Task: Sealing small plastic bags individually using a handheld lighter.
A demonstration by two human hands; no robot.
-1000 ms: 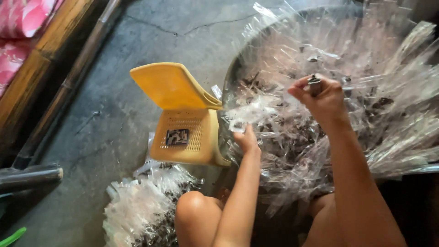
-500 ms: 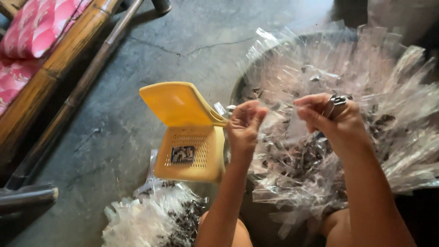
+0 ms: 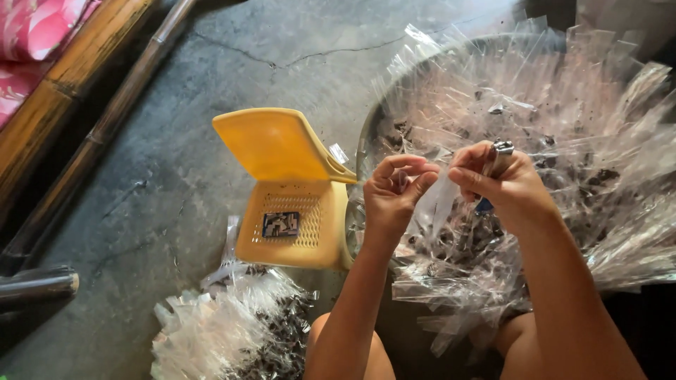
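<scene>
**One little bag in my fingers, a big pile left to do**

From my head camera, I looked down at my two hands over the big round basin [image 3: 384, 119]. My left hand [image 3: 394, 193] and my right hand [image 3: 503, 186] were up close together, just above the heap in the basin. Between them I held one small clear plastic bag [image 3: 440, 200]. My left fingers [image 3: 415, 184] were pinched shut on its left edge. My right fingers [image 3: 466, 176] were pinched on its right edge. My right hand also had a small metal tool [image 3: 501, 149] tucked inside it, sticking out at the top. I could not tell what kind of tool it was.

I think I was far from done. The basin was full of clear bags with dark bits [image 3: 563, 141] in them, all mixed up. Down by my knee, on the floor [image 3: 282, 63], lay a smaller pile of clear bags [image 3: 232, 331], also with dark bits. Maybe that was my finished pile, but I could not be sure.

Both my arms reached up from the bottom, elbows bent, wrists turned in toward each other. A yellow plastic basket [image 3: 289, 190] with its lid up stood just beside the basin. A bamboo bench [image 3: 70, 77] ran along the left.
</scene>
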